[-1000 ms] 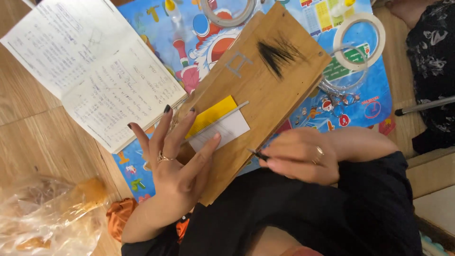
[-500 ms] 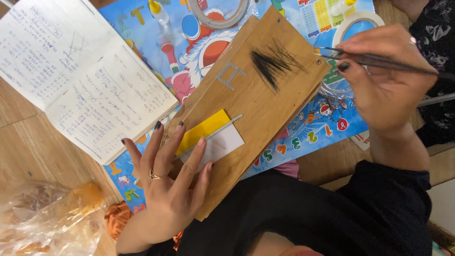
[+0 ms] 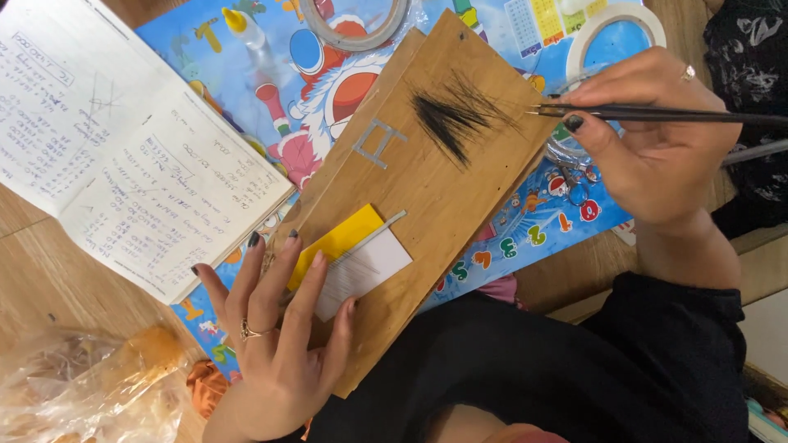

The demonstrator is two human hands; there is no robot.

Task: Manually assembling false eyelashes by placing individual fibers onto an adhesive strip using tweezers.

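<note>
A wooden board [image 3: 443, 197] lies tilted across a colourful printed mat. A tuft of fine black hairs [image 3: 450, 117] lies on the board's far end. A yellow and white card [image 3: 355, 256] with a thin strip sits at its near end. My left hand [image 3: 275, 328] rests flat on the board, fingers spread on the card's edge. My right hand [image 3: 652, 148] grips black tweezers [image 3: 648, 113] whose tips point at the black hairs, just right of them.
An open handwritten notebook [image 3: 115, 139] lies at the left. Two tape rolls [image 3: 355, 23] [image 3: 614, 25] sit at the mat's far edge. A crumpled clear plastic bag [image 3: 82, 385] lies at the near left. A small glue bottle [image 3: 246, 37] is on the mat.
My right hand has lifted the tweezers from beside the card to the far end of the board, near the black hairs. My left hand has stayed on the card.
</note>
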